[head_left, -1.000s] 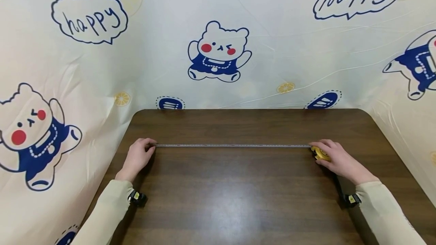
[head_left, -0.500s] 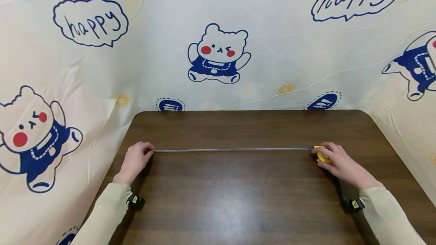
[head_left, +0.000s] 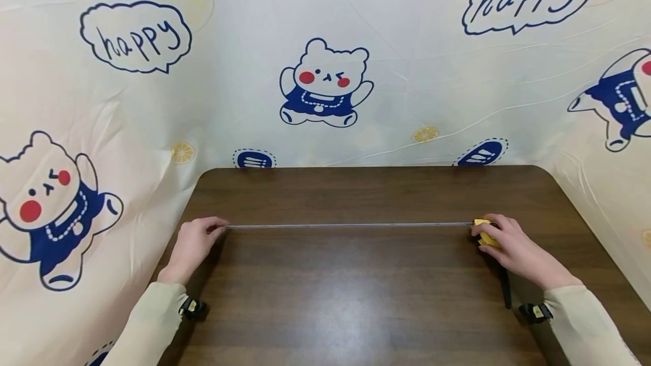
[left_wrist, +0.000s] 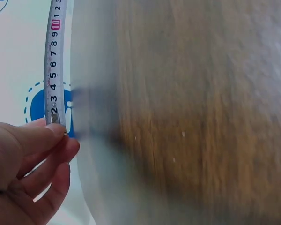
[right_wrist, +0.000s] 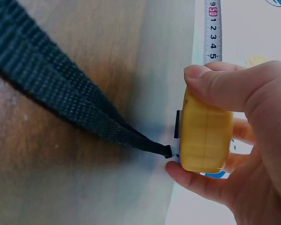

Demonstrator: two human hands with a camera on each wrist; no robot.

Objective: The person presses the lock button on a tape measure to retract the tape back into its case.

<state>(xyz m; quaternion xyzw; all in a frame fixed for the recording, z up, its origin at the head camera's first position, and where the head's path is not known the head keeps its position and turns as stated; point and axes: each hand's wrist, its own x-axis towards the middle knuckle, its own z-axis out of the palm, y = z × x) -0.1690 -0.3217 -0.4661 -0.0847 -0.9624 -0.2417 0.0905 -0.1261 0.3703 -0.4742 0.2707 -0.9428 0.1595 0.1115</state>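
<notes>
A tape measure [right_wrist: 207, 136] with a yellow case sits in my right hand [head_left: 513, 244], thumb and fingers gripping its sides. Its blade [head_left: 351, 225] runs straight across above the tabletop to my left hand [head_left: 195, 242]. In the left wrist view, thumb and forefinger pinch the blade's end [left_wrist: 55, 112] just below the 2 mark. The right wrist view has the blade [right_wrist: 213, 37] leaving the case a little past the red 50 mark. A dark woven strap [right_wrist: 93, 103] hangs from the case.
The brown wooden table [head_left: 335, 287] lies beneath both hands, with rounded far corners. Behind and beside it hangs a pale cloth [head_left: 407, 72] printed with bears and "happy" bubbles. A small black camera is worn on each wrist.
My hands have moved slightly apart, left hand leftward and right hand rightward, and more blade is drawn out. The head view has tipped slightly upward.
</notes>
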